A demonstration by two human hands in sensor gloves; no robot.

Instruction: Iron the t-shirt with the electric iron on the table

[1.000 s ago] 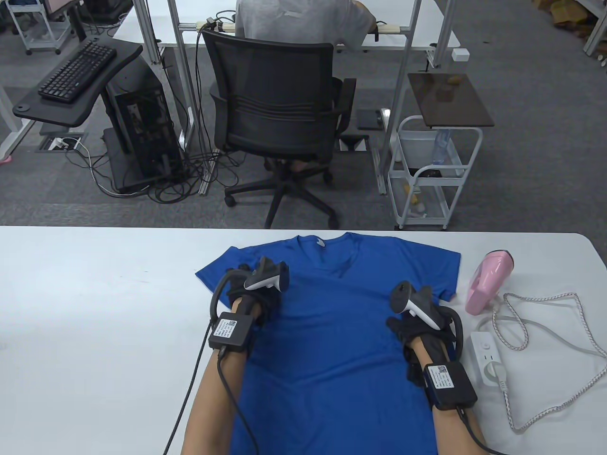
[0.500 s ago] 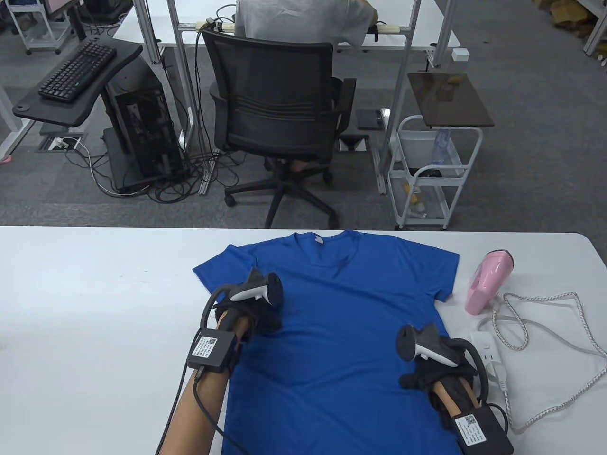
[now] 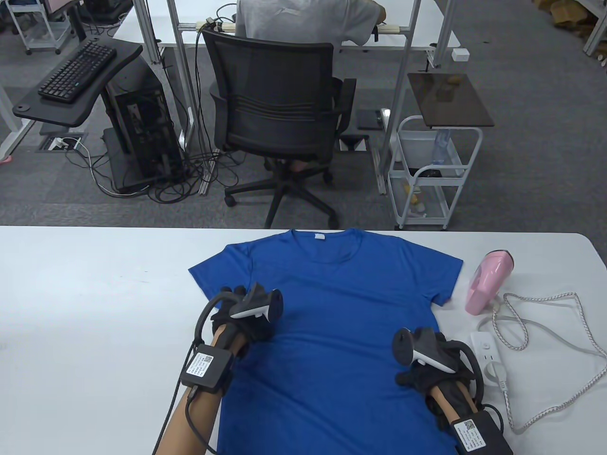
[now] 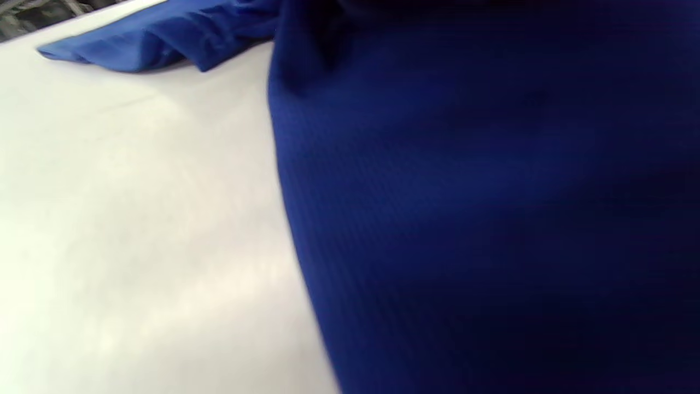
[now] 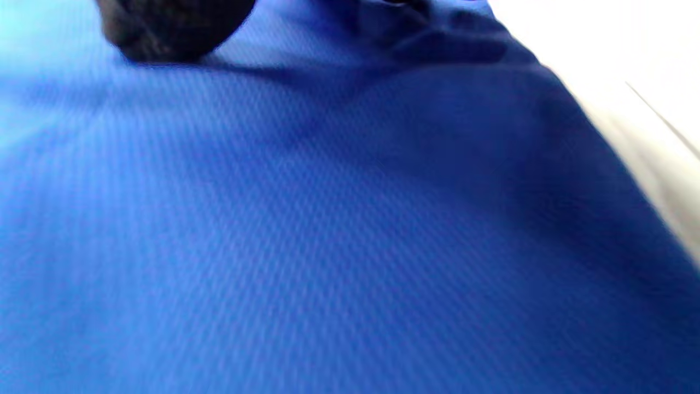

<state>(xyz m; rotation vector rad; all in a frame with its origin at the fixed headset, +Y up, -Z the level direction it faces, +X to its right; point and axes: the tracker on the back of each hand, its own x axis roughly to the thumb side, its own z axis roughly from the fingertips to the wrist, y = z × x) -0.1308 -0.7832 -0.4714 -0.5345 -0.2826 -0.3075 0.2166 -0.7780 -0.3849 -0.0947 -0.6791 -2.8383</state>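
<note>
Mostly flat: blue t-shirt (image 3: 332,322) spread front-up on table (image 3: 95,294); both hands press it, finger spread hidden.

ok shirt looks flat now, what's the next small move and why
Probably the right hand lifts off the shirt and reaches right for the iron. The shirt lies spread with both hands on it, the iron stands untouched beside it, and the left hand can pin the cloth.

The t-shirt's (image 3: 332,332) hem runs off the table view's bottom edge. Trackers cover most of the left hand (image 3: 244,315) and right hand (image 3: 429,367), hiding the fingers. Both wrist views are blurred blue cloth.
</note>
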